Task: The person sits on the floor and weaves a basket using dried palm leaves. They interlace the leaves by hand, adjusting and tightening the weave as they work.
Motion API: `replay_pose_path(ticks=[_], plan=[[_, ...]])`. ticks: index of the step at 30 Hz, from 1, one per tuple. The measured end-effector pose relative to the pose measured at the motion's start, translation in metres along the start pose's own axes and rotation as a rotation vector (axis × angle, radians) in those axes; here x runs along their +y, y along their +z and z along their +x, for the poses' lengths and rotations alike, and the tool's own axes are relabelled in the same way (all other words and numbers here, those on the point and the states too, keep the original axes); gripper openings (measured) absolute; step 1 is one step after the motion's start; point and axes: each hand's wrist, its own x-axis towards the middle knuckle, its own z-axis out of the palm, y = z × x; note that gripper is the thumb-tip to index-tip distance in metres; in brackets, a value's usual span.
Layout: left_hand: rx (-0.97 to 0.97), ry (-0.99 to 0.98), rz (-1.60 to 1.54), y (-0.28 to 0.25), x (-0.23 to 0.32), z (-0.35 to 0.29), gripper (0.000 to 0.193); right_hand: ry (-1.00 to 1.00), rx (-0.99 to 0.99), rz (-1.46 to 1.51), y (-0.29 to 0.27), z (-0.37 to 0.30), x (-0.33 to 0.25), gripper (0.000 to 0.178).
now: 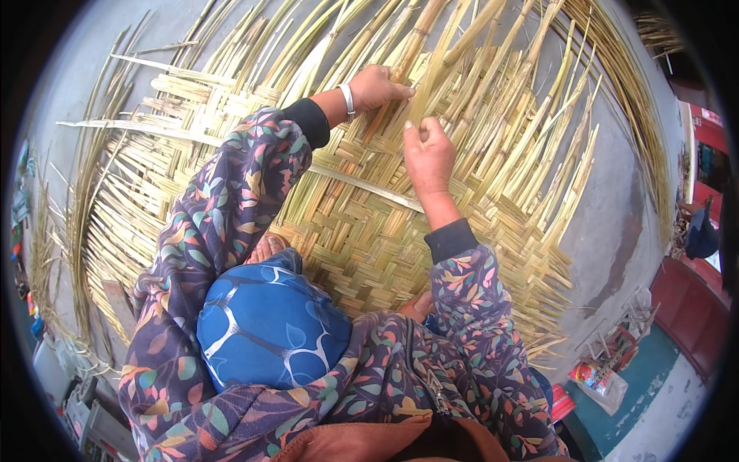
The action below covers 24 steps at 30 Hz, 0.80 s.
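Observation:
A partly woven mat of flat yellow-green reed strips spreads out on the floor in front of me. Its long unwoven strips fan away toward the far side. My left hand, with a white bangle at the wrist, is closed around raised reed strips at the far part of the weave. Just right of it, my right hand is curled with the thumb up, pinching the near end of a wide flat strip. A pale strip lies crosswise over the weave, nearer to me.
My bare foot rests on the mat beside my blue-clad knee. Bundled long reeds lie along the right side, with more loose reeds at the left. A dark red seat and a small rack stand at right.

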Motion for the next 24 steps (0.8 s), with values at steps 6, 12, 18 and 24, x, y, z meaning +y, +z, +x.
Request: replay_pose_path(ticks=[6, 12, 18, 24], plan=[[-0.212, 0.080, -0.499, -0.007, -0.016, -0.007, 0.030, 0.010, 0.016, -0.064, 0.006, 0.009, 0.009, 0.017], [-0.251, 0.110, -0.437, -0.020, -0.010, -0.017, 0.045, -0.158, -0.199, -0.206, 0.003, 0.020, 0.012, 0.021], [0.090, 0.229, -0.630, -0.051, -0.025, -0.026, 0.038, -0.183, -0.368, -0.243, 0.001, 0.036, 0.025, 0.025], [0.448, -0.038, -0.496, -0.050, -0.064, -0.060, 0.020, -0.022, -0.454, -0.070, 0.003, 0.043, 0.041, 0.025]])
